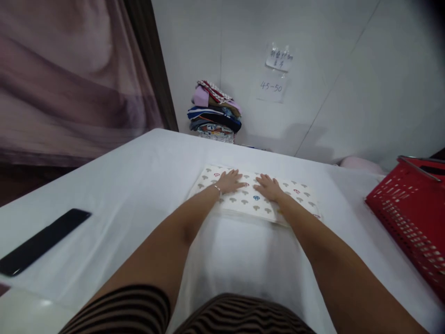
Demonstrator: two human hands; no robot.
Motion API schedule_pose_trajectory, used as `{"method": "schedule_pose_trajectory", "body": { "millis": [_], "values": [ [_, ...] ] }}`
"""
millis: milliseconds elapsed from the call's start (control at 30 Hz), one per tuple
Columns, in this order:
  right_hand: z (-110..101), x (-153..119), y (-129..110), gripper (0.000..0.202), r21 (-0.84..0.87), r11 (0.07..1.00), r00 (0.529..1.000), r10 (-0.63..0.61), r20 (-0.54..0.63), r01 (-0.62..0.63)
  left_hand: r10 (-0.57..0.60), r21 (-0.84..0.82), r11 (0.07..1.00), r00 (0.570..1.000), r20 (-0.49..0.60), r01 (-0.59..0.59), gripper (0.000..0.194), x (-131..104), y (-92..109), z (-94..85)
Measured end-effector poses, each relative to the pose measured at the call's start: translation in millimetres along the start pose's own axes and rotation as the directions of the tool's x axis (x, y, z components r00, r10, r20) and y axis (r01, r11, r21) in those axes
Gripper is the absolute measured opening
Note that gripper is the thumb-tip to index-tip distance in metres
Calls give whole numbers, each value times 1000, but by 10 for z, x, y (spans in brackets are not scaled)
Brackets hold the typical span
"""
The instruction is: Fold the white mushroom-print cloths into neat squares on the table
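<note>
white table, grey wall, curtain

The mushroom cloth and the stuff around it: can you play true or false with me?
1. Both hands lie flat on the folded mushroom-print cloth. True: the left hand and the right hand rest palm down on it.
2. The basket is blue. False: the basket is red and sits at the table's right side.
3. A pile of folded clothes sits by the wall. True.
4. The black phone lies on top of the cloth. False: it lies far to the left on the white table cover.
5. The left wrist wears a bracelet. True.
</note>
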State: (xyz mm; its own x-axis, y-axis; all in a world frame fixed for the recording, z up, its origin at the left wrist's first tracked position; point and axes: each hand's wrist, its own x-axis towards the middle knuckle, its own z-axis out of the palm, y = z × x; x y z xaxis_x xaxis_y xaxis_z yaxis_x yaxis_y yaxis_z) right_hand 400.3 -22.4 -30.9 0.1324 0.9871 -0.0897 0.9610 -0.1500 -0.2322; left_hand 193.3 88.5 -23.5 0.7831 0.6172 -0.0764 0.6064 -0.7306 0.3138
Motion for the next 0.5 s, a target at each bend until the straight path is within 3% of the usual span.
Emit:
{"method": "schedule_pose_trajectory", "body": {
  "millis": [133,267,367,500],
  "values": [
    [-25,-465,9,61,113,988,989,-95,-110,107,33,-95,994,986,-162,-49,63,-473,-133,-121],
    [77,-1102,88,44,177,949,939,-206,-277,260,166,-58,977,908,-385,-204,45,-1115,-281,-10],
    [182,-1415,107,37,82,927,881,-316,-353,365,263,7,958,870,-417,-286,36,-1393,-275,137],
    [296,-1531,74,35,-100,918,840,-393,-375,385,292,95,956,870,-397,-277,27,-1460,-192,265]
  ]
}}
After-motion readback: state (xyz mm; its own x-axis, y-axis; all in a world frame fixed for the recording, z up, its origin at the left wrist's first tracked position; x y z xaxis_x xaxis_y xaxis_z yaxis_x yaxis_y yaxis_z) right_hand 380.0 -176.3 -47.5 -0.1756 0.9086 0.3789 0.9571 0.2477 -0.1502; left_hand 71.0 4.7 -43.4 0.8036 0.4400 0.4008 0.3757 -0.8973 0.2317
